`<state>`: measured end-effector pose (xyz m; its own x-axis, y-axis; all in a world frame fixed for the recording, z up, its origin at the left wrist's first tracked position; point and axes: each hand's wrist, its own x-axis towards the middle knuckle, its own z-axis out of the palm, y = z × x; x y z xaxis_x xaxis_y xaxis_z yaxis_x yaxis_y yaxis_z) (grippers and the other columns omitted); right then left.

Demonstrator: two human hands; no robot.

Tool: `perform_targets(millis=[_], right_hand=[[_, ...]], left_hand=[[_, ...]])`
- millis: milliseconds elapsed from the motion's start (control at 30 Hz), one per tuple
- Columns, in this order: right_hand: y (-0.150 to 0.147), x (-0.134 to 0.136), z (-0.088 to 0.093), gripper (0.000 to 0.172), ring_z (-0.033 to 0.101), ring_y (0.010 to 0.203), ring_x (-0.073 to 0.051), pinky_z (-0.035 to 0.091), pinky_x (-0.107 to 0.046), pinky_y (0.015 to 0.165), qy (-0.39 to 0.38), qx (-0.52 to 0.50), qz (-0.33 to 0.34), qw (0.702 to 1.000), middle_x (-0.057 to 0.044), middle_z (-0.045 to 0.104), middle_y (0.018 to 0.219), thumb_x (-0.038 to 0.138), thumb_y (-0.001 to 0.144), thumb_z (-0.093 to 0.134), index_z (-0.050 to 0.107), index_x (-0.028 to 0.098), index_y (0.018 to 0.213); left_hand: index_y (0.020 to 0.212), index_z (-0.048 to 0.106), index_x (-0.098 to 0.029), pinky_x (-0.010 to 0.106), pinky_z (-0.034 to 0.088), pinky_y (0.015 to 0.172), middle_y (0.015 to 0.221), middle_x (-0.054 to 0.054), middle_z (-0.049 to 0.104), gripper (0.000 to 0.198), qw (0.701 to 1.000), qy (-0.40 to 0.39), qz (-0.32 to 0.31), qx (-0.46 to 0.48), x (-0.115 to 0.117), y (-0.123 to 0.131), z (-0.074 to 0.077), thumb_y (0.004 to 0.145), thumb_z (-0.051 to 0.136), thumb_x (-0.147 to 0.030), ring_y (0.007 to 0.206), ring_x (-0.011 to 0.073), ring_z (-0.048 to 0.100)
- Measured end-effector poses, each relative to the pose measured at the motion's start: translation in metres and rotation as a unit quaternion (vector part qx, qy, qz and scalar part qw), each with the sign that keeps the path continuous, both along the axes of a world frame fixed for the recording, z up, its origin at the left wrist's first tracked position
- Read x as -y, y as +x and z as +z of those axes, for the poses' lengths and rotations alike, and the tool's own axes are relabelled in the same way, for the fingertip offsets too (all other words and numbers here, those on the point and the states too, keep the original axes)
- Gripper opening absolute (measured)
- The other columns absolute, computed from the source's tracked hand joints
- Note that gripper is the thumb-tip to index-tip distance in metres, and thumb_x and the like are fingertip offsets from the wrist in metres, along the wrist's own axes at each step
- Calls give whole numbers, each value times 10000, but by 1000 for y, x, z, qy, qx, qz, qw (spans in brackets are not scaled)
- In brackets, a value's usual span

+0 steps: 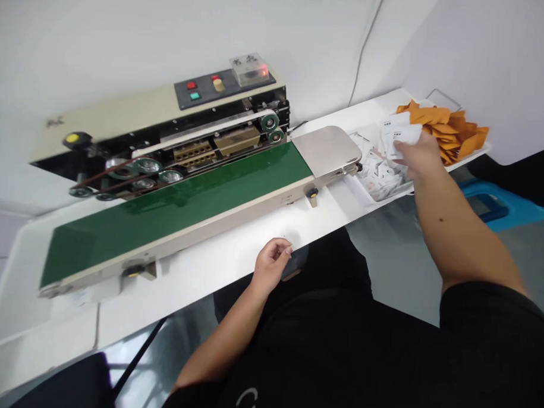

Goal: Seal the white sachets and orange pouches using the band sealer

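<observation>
A pair of white packets [406, 135] is pinched between the thumb and fingers of the right hand [418, 152], which is closed on them above a white tray [392, 195] at the far right of a white desk [185, 284]. The tray is filled with loose white sachets [382, 175] below the hand, and its farther part is heaped with orange packets [459, 132], just beyond the fingers. Small dark print, too small to be read, is seen on the held packets.

The left hand [273, 260] is held half-open at the near edge of the desk, its fingers loosely curled; nothing can be seen in its grasp.

Most of the desk is taken up by a long beige machine [121, 117], set against a white wall. Along its front a green conveyor belt [178, 210] is laid, with a smooth metal plate [327, 149] fitted at the right end, beside the tray. Rollers and a control panel [206, 96] with red and green buttons are mounted above the belt. Below the desk at right, part of a blue stool [522, 207] is shown.
</observation>
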<state>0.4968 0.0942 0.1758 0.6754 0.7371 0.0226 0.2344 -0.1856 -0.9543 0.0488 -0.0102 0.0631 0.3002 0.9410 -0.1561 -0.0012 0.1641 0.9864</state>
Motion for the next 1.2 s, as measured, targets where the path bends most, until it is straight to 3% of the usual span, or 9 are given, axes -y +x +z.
perform_targets(millis=[67, 167, 300, 433, 667, 800, 900, 1033, 1200], right_hand=[[-31, 25, 0, 233, 725, 952, -127, 509, -259, 738, 36, -122, 19, 992, -196, 708, 1395, 146, 889, 750, 696, 119, 1114], [-92, 67, -3, 419, 762, 918, -203, 583, -309, 740, 36, -262, 163, 951, -130, 791, 1222, 235, 765, 915, 735, 171, 1138], [-165, 103, -13, 505, 791, 941, -268, 641, -382, 807, -47, -325, 327, 886, -99, 815, 1077, 415, 706, 997, 778, 198, 1105], [-202, 105, -22, 525, 789, 1017, -276, 642, -434, 907, -71, -344, 366, 862, -95, 812, 1117, 471, 734, 979, 786, 213, 1148], [-225, 97, -35, 590, 777, 869, -241, 645, -355, 715, -94, -263, 317, 906, -103, 820, 1060, 547, 654, 994, 798, 175, 1068], [-225, 92, -35, 533, 705, 627, -180, 577, -302, 559, -108, -200, 326, 918, -76, 779, 832, 583, 728, 941, 785, 155, 1004], [-219, 87, -27, 467, 654, 560, -153, 565, -301, 525, -99, -182, 339, 918, -50, 735, 752, 567, 785, 908, 767, 163, 972], [-208, 75, -6, 395, 719, 713, -188, 613, -316, 574, -91, -170, 371, 908, -86, 774, 923, 511, 832, 885, 780, 184, 1027], [-187, 25, 19, 394, 738, 740, -177, 642, -302, 633, -52, -161, 321, 932, -68, 785, 950, 349, 740, 971, 773, 207, 1050]], left_hand=[[1002, 735, -188, 287, 521, 753, 893, 43, 712, 334, 1000, 3, -16, 25, -6, 16, 12, 899, 827, -493, 760, 156, 656], [1110, 721, -205, 305, 555, 835, 1087, 87, 746, 415, 993, 19, -27, 114, -18, 43, 36, 866, 867, -507, 925, 188, 699], [1327, 665, -246, 399, 556, 1058, 1356, 112, 726, 702, 959, -22, -57, 278, -33, 69, 63, 760, 945, -550, 1260, 286, 688], [1247, 726, -176, 482, 541, 1125, 1284, 147, 786, 668, 940, -123, -62, 312, -34, 74, 70, 729, 971, -521, 1297, 372, 704], [1251, 741, -161, 472, 563, 1127, 1235, 143, 817, 589, 924, -134, 97, 345, -25, 54, 58, 768, 951, -423, 1281, 353, 733], [1252, 731, -159, 478, 574, 1121, 1236, 146, 816, 600, 915, -124, 168, 344, -24, 35, 52, 764, 954, -428, 1271, 353, 740], [1257, 733, -181, 502, 581, 1124, 1294, 144, 798, 616, 916, -123, 179, 337, -21, 18, 45, 751, 964, -447, 1292, 365, 728], [1302, 725, -192, 542, 598, 1108, 1284, 149, 800, 661, 927, -124, 170, 311, -13, -2, 32, 751, 966, -467, 1273, 382, 737], [1371, 700, -202, 553, 605, 1099, 1258, 146, 807, 719, 930, -136, 175, 292, -6, -17, 17, 757, 965, -466, 1249, 379, 749]])
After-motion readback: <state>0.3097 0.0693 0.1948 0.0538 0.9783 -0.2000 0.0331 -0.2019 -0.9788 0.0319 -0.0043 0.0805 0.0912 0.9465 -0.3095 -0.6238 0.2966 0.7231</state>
